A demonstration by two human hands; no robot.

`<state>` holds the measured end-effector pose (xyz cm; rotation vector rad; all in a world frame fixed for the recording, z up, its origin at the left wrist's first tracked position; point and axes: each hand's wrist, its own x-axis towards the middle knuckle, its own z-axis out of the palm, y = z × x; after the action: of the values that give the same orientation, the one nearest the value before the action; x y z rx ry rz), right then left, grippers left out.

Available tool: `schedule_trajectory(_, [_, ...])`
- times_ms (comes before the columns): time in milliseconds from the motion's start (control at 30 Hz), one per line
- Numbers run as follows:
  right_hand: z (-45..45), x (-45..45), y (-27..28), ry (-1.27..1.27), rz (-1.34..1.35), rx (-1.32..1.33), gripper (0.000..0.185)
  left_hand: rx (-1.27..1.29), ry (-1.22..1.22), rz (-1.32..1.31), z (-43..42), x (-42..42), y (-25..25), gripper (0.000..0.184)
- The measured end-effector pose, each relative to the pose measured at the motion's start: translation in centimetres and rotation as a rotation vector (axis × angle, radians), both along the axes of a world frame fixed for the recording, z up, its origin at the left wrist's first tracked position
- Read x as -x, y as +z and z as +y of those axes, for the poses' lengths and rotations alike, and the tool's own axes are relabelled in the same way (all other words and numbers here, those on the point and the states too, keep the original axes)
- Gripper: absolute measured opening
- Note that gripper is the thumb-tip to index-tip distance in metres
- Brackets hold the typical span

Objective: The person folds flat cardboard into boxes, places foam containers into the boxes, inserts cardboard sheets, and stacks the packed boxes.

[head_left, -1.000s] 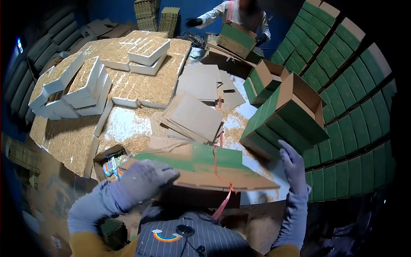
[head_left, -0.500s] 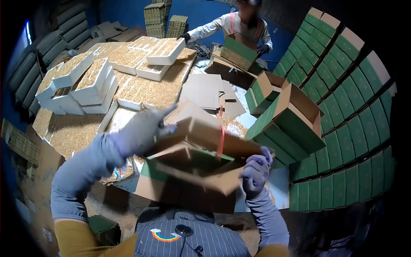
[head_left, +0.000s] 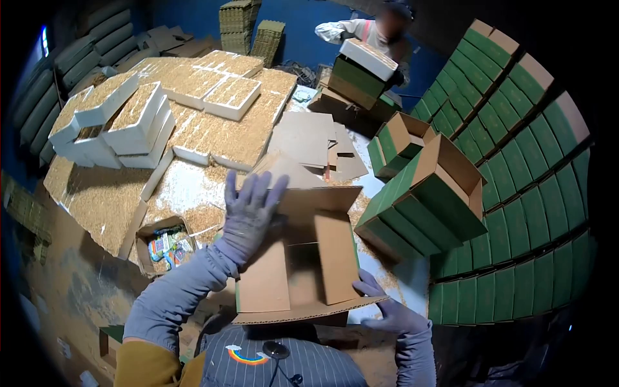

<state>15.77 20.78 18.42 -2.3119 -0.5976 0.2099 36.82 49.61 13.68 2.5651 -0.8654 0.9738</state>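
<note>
In front of me stands a cardboard box [head_left: 269, 277], brown inside with green on its outer sides. Its top is open: the two side flaps fold inward over the gap, while the near and far flaps stick outward. My left hand [head_left: 248, 219], in a grey-purple glove, lies against its far left corner with fingers stretched and spread. At the near right corner, my right hand [head_left: 390, 313], gloved alike, grips the box by its side and near flap edge. Part of its fingers is hidden by the flap.
Straw-topped white foam trays [head_left: 138, 122] lie on the table at left. A small carton of colourful packets [head_left: 169, 248] sits nearby. Green boxes [head_left: 419, 206] stand at right, before a tall green stack [head_left: 529, 193]. Across the table, a person [head_left: 380, 39] handles a white tray [head_left: 369, 58] over a box.
The box has turned upright toward me, its side flaps now folded in. My left hand has moved onto it; my right hand is lower. The other person has lifted a tray onto a box.
</note>
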Motion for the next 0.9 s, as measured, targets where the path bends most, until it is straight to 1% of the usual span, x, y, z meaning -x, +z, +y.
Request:
schedule_trajectory(67, [-0.2, 0.8, -0.9, -0.119, 0.231, -0.123, 0.059, -0.099, -0.033, -0.087, -1.2, 0.7, -0.3, 0.077])
schedule_trajectory(100, [-0.1, -0.2, -2.7, -0.393, 0.293, -0.382, 0.064, -0.087, -0.106, -0.027, -0.9, 1.0, 0.8, 0.084])
schedule_trajectory(133, [0.2, -0.9, -3.6, -0.669, 0.350, -0.639, 0.070, -0.088, -0.104, -0.020, 0.1, 1.9, 2.4, 0.084])
schedule_trajectory(167, [1.0, -1.7, -2.9, -0.745, 0.280, -0.562, 0.072, -0.068, -0.318, 0.223, 1.7, 2.8, 4.6, 0.078])
schedule_trajectory(200, [1.6, -2.3, -2.2, -0.738, 0.282, -0.562, 0.072, -0.045, -0.523, 0.465, 3.4, 3.3, 6.0, 0.073])
schedule_trajectory(233, [2.2, -2.7, -1.6, -0.740, 0.319, -0.569, 0.072, -0.083, -0.673, 0.330, 5.1, 3.7, 6.1, 0.091])
schedule_trajectory(267, [2.6, -3.2, -1.4, -0.739, 0.355, -0.578, 0.075, -0.185, -0.727, 0.422, 6.8, 4.2, 6.7, 0.110])
schedule_trajectory(333, [2.2, -4.4, -3.0, -0.740, 0.320, -0.528, 0.075, -0.110, -0.857, 0.447, 8.3, 4.6, 6.7, 0.119])
schedule_trajectory(400, [2.5, -5.9, -2.3, -0.652, 0.409, -0.561, 0.071, -0.092, -0.845, 0.495, 8.7, 4.3, 5.4, 0.120])
schedule_trajectory(433, [2.6, -6.5, -2.4, -0.632, 0.409, -0.557, 0.071, 0.080, -0.841, 0.702, 8.8, 4.0, 4.6, 0.124])
schedule_trajectory(467, [2.7, -7.0, -2.5, -0.634, 0.481, -0.527, 0.068, 0.258, -0.834, 0.905, 8.8, 3.9, 4.3, 0.127])
schedule_trajectory(500, [2.7, -7.4, -2.8, -0.643, 0.553, -0.494, 0.065, 0.290, -0.831, 0.974, 8.9, 4.2, 4.2, 0.124])
schedule_trajectory(533, [2.7, -7.6, -3.4, -0.646, 0.552, -0.487, 0.065, 0.231, -0.903, 0.866, 9.0, 4.7, 3.1, 0.122])
schedule_trajectory(600, [3.0, -7.6, -5.8, -0.680, 0.449, -0.451, 0.053, -0.160, -0.860, 0.723, 9.3, 8.8, 0.8, 0.112])
schedule_trajectory(633, [2.9, -7.8, -7.0, -0.682, 0.409, -0.476, 0.052, -0.127, -0.943, 0.564, 9.7, 9.4, 0.3, 0.091])
schedule_trajectory(667, [3.6, -8.1, -6.3, -0.706, 0.447, -0.468, 0.049, -0.120, -0.950, 0.562, 9.9, 8.5, -0.6, 0.091])
schedule_trajectory(733, [3.8, -9.5, -5.2, -0.635, 0.557, -0.550, 0.046, -0.423, -0.855, 0.225, 10.3, 5.4, -3.1, 0.064])
schedule_trajectory(767, [1.0, -10.5, -7.2, -0.450, 0.284, -0.268, 0.041, -0.210, -0.840, 0.235, 10.4, 3.5, -2.8, 0.048])
schedule_trajectory(800, [0.8, -11.1, -5.3, -0.478, 0.384, -0.479, 0.049, -0.001, -0.805, 0.230, 10.6, 1.5, -2.1, 0.034])
schedule_trajectory(833, [0.5, -11.5, -3.4, -0.512, 0.480, -0.690, 0.059, 0.435, -0.589, 0.670, 10.5, 0.5, -1.7, 0.027])
schedule_trajectory(867, [2.9, -10.8, 1.9, -0.416, 0.392, -0.915, 0.067, 0.891, -0.312, 1.067, 10.1, -0.2, -1.5, 0.025])
schedule_trajectory(900, [3.7, -10.5, 3.3, -0.258, 0.223, -0.954, 0.066, 0.835, -0.254, 0.860, 9.1, -2.0, -4.0, 0.029])
